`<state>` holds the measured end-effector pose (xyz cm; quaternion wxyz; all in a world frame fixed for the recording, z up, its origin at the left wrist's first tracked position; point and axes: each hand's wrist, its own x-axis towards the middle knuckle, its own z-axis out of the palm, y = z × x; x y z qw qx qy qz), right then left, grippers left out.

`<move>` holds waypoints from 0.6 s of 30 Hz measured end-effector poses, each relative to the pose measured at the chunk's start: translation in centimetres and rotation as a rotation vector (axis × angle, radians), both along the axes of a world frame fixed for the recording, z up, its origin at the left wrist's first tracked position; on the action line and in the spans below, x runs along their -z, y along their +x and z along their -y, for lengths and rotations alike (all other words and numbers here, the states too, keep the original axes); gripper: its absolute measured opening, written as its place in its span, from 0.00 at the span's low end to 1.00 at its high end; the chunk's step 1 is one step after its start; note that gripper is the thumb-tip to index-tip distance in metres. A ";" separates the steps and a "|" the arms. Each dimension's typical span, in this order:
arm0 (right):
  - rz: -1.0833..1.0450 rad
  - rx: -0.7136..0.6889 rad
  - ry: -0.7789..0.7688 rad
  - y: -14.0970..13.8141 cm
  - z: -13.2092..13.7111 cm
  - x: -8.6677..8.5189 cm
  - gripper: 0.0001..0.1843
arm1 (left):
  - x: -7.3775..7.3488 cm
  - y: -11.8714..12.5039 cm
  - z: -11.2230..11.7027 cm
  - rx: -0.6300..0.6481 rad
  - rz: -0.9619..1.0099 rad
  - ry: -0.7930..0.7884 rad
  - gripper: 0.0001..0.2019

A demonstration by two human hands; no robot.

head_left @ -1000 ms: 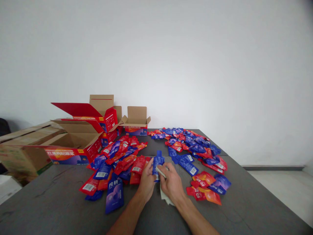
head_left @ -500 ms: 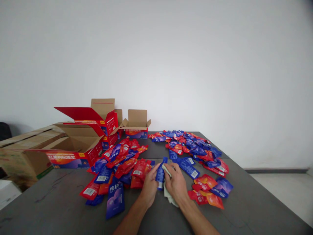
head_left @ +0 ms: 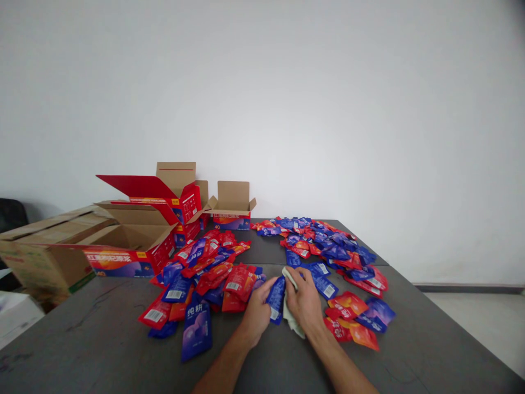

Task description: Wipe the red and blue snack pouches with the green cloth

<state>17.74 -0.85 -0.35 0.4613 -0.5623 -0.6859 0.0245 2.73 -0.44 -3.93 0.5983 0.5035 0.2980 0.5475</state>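
My left hand (head_left: pixel 257 313) grips a blue pouch (head_left: pixel 276 300) by its left edge, over the dark table. A pale cloth (head_left: pixel 290 317) is bunched in my right hand (head_left: pixel 304 300), pressed at the pouch's right side; its loose end hangs below the palm. To the left of my hands lies a heap of red and blue pouches (head_left: pixel 211 279), with a blue pouch (head_left: pixel 197 332) at its front edge. Several more red and orange pouches (head_left: pixel 346 306) lie just right of my right hand. Fingertips behind the pouch and inside the cloth are hidden.
A second heap of pouches (head_left: pixel 328 241) stretches along the table's right side to the back. Open red cartons (head_left: pixel 118 262) stand at the left, with another open carton (head_left: pixel 232 220) at the back. A brown cardboard box (head_left: pixel 45 268) sits beyond the table's left edge.
The blue pouch has turned in my hands, from narrow and upright to a wider, tilted face. My right hand and the cloth have shifted slightly right. The view has moved a little.
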 end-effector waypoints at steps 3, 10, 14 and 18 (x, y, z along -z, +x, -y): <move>0.021 -0.013 0.007 -0.1 -0.1 0.3 0.18 | 0.3 -0.1 -0.1 0.005 -0.009 0.018 0.40; 0.043 -0.064 0.026 -0.8 0.1 0.2 0.19 | -0.4 -0.1 0.2 -0.017 0.039 0.040 0.38; 0.029 -0.114 0.004 -1.1 0.5 -0.1 0.18 | -0.8 -0.1 0.1 -0.078 0.083 -0.028 0.39; -0.011 -0.294 -0.040 -2.4 1.4 -0.4 0.17 | -1.4 -0.6 -0.5 -0.228 0.150 -0.111 0.35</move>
